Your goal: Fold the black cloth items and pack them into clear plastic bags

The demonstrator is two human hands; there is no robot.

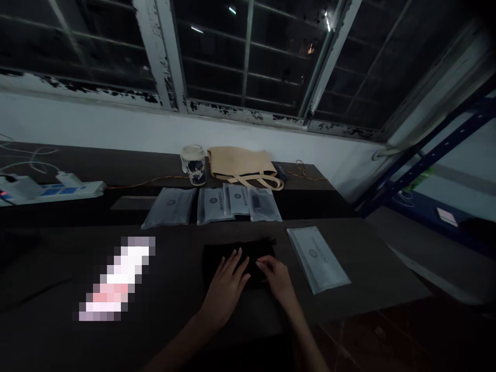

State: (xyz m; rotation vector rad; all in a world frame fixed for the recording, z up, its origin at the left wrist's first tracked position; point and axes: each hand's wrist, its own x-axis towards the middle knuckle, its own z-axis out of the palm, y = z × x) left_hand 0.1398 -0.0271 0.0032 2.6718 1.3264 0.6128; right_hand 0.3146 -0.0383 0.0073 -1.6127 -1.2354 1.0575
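A dark, soft-looking black pouch [211, 256] lies on the table in front of me, its details lost in the dim light. My left hand [228, 283] rests on it with the fingers stretched out and slightly spread. At the pouch's right part, my right hand [277, 278] has its thumb and forefinger pinched together; what is between them is too dark and small to make out. Just right of that hand lies a frosted plastic bag [318, 258] with printed lettering.
Behind the pouch several more frosted bags [170, 206] lie in a row. Farther back stand a printed paper cup [195, 168] and a tan tote bag [240, 161]. A white power strip [85, 190] with cables is at left, near a pixelated bright rectangle [120, 279]. Blue shelving [430, 155] stands right.
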